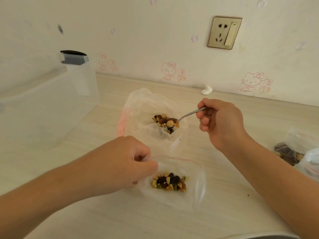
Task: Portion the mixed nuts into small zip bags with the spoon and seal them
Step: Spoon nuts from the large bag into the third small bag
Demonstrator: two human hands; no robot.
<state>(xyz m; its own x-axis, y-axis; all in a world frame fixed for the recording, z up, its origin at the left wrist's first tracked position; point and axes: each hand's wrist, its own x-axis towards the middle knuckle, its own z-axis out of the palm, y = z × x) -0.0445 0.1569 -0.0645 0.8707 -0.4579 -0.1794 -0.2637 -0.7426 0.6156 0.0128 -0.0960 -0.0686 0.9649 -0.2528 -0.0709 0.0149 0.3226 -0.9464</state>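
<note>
My right hand [220, 122] grips the handle of a metal spoon [187, 114] heaped with mixed nuts [168, 121]. The loaded bowl hovers over the large clear supply bag [138, 107], which lies open in the middle of the table. Closer to me lies a small zip bag [195, 180] with a red seal strip, holding a little pile of nuts and raisins [168, 182]. My left hand [124, 163] pinches the left edge of this bag's mouth.
A big translucent plastic bin [51, 104] stands at the left. Filled small bags [293, 152] lie at the right edge. A crumpled tissue [206, 90] sits by the wall, below a wall socket [224, 32]. A few crumbs dot the light wooden table [250, 195].
</note>
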